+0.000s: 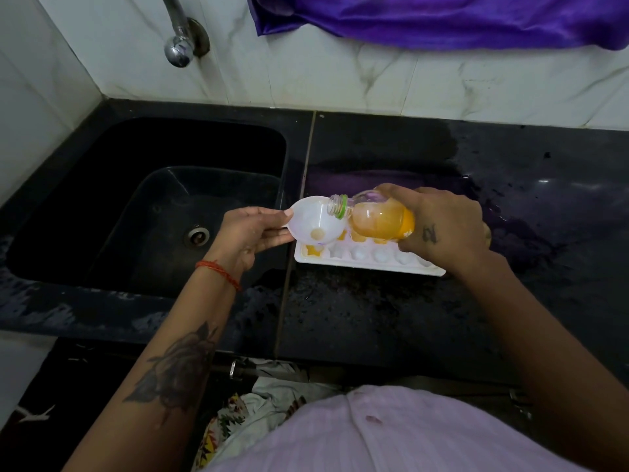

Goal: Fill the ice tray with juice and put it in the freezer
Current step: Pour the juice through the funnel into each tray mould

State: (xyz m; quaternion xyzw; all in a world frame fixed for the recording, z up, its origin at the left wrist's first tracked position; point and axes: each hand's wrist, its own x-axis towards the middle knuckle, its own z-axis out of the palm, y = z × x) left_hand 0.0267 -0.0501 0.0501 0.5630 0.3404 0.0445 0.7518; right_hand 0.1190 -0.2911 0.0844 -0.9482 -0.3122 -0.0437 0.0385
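At the far left a deep black stone sink (146,206) is sunk into the dark speckled bench (374,318), with a chrome tap (178,46) on the tiled wall above it. Just right of the sink, the left hand (252,229) pinches the rim tab of a small white plastic funnel (315,219) between thumb and fingers, holding it over the left end of the white plastic ice tray (367,258), probably so the juice lands in one small cell and does not splash. The tray lies flat on the bench beside the sink's edge; its front-left cell and several back-row cells show orange, while the other front cells look white and unfilled, so filling seems partway done. The right hand (442,226) is wrapped around a clear plastic bottle of orange juice (374,218), tipped nearly level with its uncapped mouth over the funnel bowl. No stream is visible. A purple satin cloth (442,18) hangs at the upper right.
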